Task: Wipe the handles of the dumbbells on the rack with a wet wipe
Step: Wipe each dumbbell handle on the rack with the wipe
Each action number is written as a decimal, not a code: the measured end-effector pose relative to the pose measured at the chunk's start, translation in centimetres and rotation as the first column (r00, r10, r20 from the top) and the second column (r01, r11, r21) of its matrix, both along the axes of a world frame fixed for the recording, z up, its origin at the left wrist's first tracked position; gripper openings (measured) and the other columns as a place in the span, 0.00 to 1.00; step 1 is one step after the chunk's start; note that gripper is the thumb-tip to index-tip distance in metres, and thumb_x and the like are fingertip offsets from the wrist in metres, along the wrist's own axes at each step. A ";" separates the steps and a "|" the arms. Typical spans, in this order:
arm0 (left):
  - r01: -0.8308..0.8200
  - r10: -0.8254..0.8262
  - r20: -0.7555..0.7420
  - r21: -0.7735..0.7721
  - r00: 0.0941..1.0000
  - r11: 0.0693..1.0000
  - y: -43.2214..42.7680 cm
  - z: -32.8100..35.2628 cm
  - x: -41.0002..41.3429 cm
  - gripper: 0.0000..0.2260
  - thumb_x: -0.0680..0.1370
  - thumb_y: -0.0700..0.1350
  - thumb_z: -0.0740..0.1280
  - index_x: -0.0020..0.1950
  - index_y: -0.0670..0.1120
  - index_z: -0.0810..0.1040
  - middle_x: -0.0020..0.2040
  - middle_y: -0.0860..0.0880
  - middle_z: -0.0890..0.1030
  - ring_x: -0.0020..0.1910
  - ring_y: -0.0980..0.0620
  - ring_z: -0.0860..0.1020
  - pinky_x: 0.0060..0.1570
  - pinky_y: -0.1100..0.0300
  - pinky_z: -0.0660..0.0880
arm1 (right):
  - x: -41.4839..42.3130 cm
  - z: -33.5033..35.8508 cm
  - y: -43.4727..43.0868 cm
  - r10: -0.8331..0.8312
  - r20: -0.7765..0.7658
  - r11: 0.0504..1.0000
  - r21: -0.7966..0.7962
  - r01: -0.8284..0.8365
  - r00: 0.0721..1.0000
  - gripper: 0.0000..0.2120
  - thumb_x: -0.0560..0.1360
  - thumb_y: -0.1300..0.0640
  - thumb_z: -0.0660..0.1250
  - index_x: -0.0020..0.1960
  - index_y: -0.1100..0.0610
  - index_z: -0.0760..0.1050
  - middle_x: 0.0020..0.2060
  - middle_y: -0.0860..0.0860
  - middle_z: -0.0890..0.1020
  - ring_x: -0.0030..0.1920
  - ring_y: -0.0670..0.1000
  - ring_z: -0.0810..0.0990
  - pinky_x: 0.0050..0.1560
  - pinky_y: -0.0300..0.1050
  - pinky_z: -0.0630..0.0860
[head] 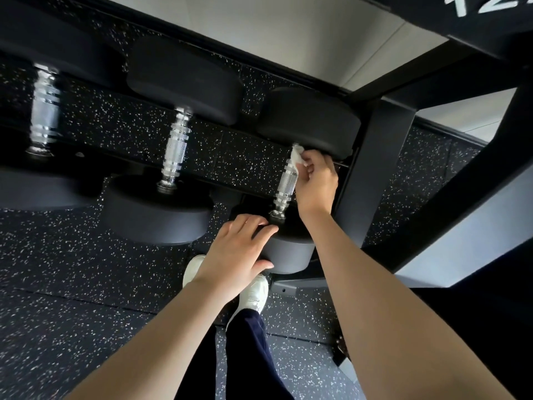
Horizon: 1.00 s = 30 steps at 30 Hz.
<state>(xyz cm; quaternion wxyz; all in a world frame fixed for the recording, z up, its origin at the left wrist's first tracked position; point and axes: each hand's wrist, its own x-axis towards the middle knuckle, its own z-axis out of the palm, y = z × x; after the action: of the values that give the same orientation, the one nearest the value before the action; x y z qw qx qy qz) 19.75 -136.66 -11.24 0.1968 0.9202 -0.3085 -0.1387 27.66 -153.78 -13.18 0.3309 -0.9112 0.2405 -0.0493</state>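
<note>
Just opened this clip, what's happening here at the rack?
A person is wiping dumbbell handles. Their right grip pinches a white wet wipe against the far end of the rightmost dumbbell's chrome handle, close to the rear head. The left grip rests flat on that dumbbell's near head, apparently steadying it. Two more dumbbells sit to the left on the rack, untouched right now.

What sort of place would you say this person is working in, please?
Most likely a gym's weights area: black dumbbells with chrome handles sit on a black metal rack, the floor is speckled dark tile, and the right hand holds a wipe against one handle.
</note>
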 end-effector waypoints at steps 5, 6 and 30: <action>-0.002 0.002 -0.008 0.008 1.000 1.000 0.0 0.0 0.0 0.30 0.63 0.54 0.77 0.62 0.45 0.75 0.56 0.46 0.76 0.56 0.44 0.74 0.51 0.49 0.74 | -0.4 -0.1 -0.6 0.134 -0.031 0.991 -0.010 -0.134 0.991 0.06 0.72 0.68 0.67 0.46 0.60 0.78 0.47 0.56 0.77 0.43 0.55 0.79 0.45 0.50 0.78; 0.000 0.000 -0.006 0.009 1.000 1.000 -0.1 0.0 0.0 0.30 0.63 0.54 0.77 0.62 0.45 0.75 0.56 0.46 0.76 0.56 0.44 0.74 0.51 0.49 0.74 | -0.9 -0.2 -0.7 0.171 -0.065 0.985 0.003 -0.171 0.983 0.06 0.71 0.68 0.68 0.46 0.59 0.78 0.47 0.55 0.77 0.43 0.55 0.79 0.45 0.50 0.78; 0.004 -0.004 -0.004 -0.003 1.000 1.000 0.0 -0.2 0.2 0.31 0.62 0.54 0.78 0.62 0.45 0.75 0.56 0.47 0.76 0.56 0.45 0.74 0.49 0.49 0.74 | -3.4 0.8 -0.3 -0.241 -0.337 0.802 0.459 0.382 0.910 0.08 0.71 0.64 0.71 0.39 0.52 0.76 0.35 0.45 0.80 0.36 0.40 0.77 0.36 0.26 0.70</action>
<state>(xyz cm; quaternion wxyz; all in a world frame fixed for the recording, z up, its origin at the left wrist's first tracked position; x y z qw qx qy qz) 19.90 -136.66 -11.39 0.1982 0.9192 -0.3100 -0.1404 24.28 -154.05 -12.39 0.5149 -0.7347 0.4338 0.0835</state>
